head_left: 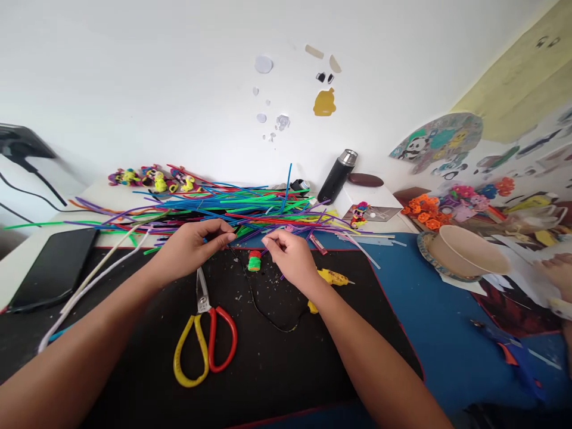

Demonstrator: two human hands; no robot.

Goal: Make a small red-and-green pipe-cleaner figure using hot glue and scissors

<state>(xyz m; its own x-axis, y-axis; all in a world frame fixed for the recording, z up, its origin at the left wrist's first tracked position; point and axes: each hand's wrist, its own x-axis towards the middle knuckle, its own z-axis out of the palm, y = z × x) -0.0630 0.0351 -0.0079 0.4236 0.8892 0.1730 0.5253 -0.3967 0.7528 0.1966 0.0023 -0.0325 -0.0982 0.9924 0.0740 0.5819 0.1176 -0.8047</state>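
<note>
My left hand is closed in a pinch, thumb against forefinger, above the black mat. A small dark bit shows at its fingertips, too small to name. My right hand is pinched too, a short gap away; whatever its fingers hold is hidden. Between and just below the hands stands a small red and green pipe-cleaner coil. Scissors with one yellow and one red handle lie below my left hand. A yellow glue gun, partly behind my right forearm, has a thin black cord.
Many coloured pipe cleaners lie heaped behind the hands. A black flask and a white box with a small figure stand at the back. A phone lies left. Another person's hand is at far right, near a bowl.
</note>
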